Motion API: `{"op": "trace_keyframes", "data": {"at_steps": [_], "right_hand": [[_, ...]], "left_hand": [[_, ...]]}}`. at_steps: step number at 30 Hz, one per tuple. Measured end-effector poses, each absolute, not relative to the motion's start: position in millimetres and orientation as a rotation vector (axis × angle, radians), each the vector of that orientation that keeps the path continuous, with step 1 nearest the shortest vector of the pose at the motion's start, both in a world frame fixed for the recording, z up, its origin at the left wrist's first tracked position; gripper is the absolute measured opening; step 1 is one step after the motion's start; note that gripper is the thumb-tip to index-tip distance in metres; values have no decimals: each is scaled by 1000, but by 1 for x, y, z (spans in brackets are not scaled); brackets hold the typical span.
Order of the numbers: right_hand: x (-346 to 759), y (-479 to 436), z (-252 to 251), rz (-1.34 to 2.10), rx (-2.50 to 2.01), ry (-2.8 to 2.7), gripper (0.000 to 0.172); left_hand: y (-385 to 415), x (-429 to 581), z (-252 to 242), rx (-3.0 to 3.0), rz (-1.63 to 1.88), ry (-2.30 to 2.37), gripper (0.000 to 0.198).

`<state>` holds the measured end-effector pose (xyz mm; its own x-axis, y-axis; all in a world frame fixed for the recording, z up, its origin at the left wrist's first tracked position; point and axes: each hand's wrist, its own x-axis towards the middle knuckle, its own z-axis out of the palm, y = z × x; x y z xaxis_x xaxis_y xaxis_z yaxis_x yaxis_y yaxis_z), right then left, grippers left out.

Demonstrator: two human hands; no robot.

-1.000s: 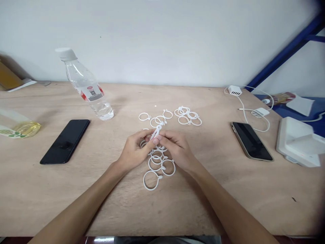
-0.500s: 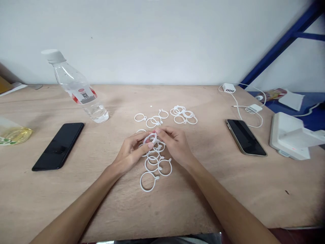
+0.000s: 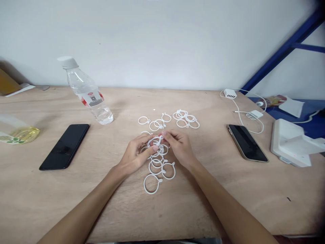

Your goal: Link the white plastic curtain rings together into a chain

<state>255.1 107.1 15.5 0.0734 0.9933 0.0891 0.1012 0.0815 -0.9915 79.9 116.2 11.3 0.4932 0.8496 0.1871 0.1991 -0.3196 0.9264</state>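
Note:
Both of my hands meet over the middle of the wooden table [image 3: 228, 189]. My left hand [image 3: 135, 154] and my right hand [image 3: 179, 145] pinch one white plastic ring [image 3: 155, 141] between their fingertips, just above the table. Below them lies a chain of linked white rings [image 3: 158, 167], ending in a larger ring [image 3: 151, 184] nearest me. Several loose white rings [image 3: 154, 122] lie just beyond the hands, with another small heap of rings [image 3: 186, 119] to their right.
A clear water bottle [image 3: 87, 93] stands at the back left, a black phone [image 3: 65, 145] lies left of my hands. A second phone [image 3: 247, 142] lies to the right, near a white charger with cables [image 3: 243, 108] and a white device [image 3: 291, 142]. A yellowish bag [image 3: 15, 130] is at far left.
The ring in my fingers was stretched out long and upright a second ago; now it is rounded and held low between both hands. The view shifted slightly.

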Motion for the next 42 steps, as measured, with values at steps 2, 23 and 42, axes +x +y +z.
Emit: {"op": "trace_keyframes", "data": {"at_steps": [2,23,42], "right_hand": [[261,112,12,889,-1370,-1273,33],[265,162,-14,273,-1604,-1792,34],[272,116,12,509,-1356,-1615,22]], "left_hand": [[117,79,11,1942,905,913,37],[113,80,1,2358,923,1061,48],[115,82,2,2184,1076,1184,53]]}}
